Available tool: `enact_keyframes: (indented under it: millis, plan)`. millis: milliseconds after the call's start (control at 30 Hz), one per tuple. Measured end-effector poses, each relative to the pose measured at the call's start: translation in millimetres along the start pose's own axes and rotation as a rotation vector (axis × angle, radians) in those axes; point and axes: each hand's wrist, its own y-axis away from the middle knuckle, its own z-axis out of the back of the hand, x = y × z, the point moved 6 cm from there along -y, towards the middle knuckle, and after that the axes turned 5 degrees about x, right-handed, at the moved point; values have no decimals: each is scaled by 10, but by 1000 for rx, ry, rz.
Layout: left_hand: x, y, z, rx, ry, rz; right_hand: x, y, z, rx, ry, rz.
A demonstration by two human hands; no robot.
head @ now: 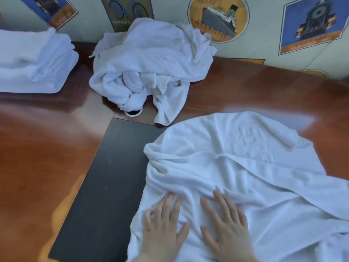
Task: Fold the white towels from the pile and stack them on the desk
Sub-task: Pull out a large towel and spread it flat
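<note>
I have both hands flat on the rumpled white terry towel (236, 167) spread over the near right of the glossy reddish-brown wooden worktop (47, 148), left hand (162, 225) and right hand (226, 224) side by side, fingers (219, 201) straight and slightly apart, pressing rather than gripping. It looks soft, limp and light, likely to bunch, so I would take it by a corner or hem. The unfolded white heap (151, 63) sits behind, the folded white stack (34, 61) far left.

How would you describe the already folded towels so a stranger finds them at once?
Start at the wooden desk and follow the wall to its far left corner. The folded towels lie there in a neat stack, unlike the crumpled pile beside them.
</note>
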Motion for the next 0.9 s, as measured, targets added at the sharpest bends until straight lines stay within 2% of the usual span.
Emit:
enact_keyframes:
  millis: [67,133,200,267,333,400,433,567,667,767,900]
  plan:
    - [133,-101,200,-121,231,44,108,-21,106,-56,-26,-20]
    - [423,-294,389,-204,576,273,198,-335,286,-159,-72,-25]
    - [715,-522,527,-280,711,488,368,-860,474,-217,-152,-6]
    - [911,-802,559,-175,752,611,626,-1439,503,-107,-193,51]
    - [992,-1044,523,20,885,678,891,-1865,309,127,-140,144]
    - [1016,-1161,546,117,1032,749,1026,-2049,73,355,-94,152]
    - [1022,-1198,577,143,1116,793,1054,-2083,9,419,-99,132]
    - [1053,-1339,654,236,1485,855,1086,-2134,83,386,-198,141]
    - [1051,-1438,718,397,1699,809,1035,-2199,261,349,-471,68]
    - [1000,-1499,796,548,1839,734,1019,-2194,333,462,-736,-38]
    - [909,-1505,808,658,2078,727,896,-2145,425,501,-891,-139]
